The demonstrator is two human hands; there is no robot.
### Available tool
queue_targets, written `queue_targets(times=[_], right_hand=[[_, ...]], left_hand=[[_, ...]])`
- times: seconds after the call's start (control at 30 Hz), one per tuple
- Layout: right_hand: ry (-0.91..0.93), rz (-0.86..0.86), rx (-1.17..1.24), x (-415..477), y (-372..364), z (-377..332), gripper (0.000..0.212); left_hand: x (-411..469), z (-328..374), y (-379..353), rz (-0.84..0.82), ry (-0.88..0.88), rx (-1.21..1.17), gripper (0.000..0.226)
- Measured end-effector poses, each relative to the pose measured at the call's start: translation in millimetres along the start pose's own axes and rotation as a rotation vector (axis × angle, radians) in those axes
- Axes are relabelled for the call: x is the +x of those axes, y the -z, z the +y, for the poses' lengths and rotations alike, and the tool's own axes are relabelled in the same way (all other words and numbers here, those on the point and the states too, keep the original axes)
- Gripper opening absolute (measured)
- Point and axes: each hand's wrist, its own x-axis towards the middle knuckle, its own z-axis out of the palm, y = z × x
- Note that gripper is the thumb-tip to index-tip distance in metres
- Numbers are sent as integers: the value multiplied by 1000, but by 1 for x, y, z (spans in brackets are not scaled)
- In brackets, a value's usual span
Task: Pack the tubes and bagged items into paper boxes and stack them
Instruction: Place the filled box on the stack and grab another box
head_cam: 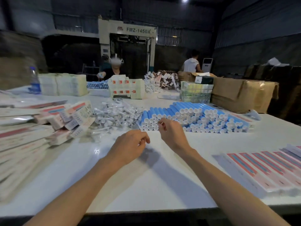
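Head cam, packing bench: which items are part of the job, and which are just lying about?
Job: blue tubes, bagged items, assembled paper boxes, flat box blanks.
Lying about: water bottle, brown carton, machine behind.

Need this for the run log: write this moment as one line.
left hand: over table, grip unclear | right hand: before blue tubes, grip unclear
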Motion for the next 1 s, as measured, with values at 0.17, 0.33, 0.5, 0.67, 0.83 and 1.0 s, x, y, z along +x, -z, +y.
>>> queue_targets(times=[0.17, 0.33, 0.5, 0.67, 0.83, 1.0], right_hand=[[39, -113, 177, -6, -73, -52, 15], [-11, -127, 237, -13, -96, -40, 15], [-28, -114, 320, -14, -93, -38, 20], [-64, -115, 350, -15, -89, -40, 20], [-130, -128, 375, -16, -81, -41, 18], [-151, -120, 381, -15, -83, -41, 16]], left_hand=[[-27, -39, 28, -16, 227, 350, 29], [-54, -77, 78, 72, 454, 866, 37], [-69, -118, 144, 71, 822, 1054, 40], [-81, -151, 156, -156, 826, 1074, 58], [-84, -152, 159, -80, 676, 1108, 46], [-74, -123, 179, 84, 547, 493, 34]])
